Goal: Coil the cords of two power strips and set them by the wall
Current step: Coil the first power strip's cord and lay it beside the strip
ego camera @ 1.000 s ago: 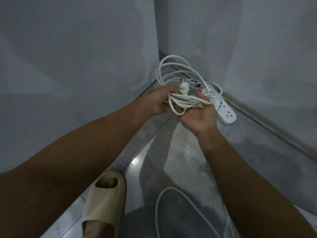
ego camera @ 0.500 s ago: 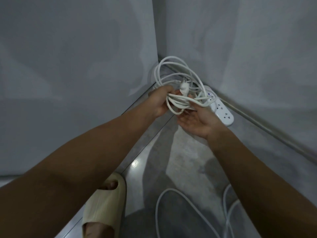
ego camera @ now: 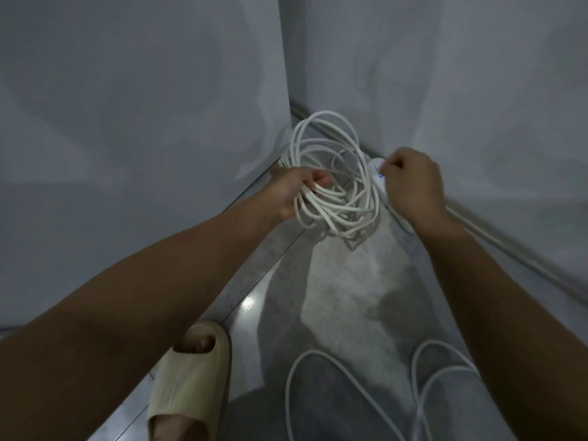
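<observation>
Left hand: the left hand has its fingers clenched round a bundle of white cord, its loops held up in the corner where two walls meet.
Right hand: the right hand has its fingers curled over the power strip; whether they grip it cannot be told.
Power strip: low against the right-hand wall, mostly hidden.
Floor: a second cord lies loose beside a beige sandal.

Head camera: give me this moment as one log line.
left hand grips coiled cord | right hand curled over power strip, hold unclear | second cord loose on floor
</observation>
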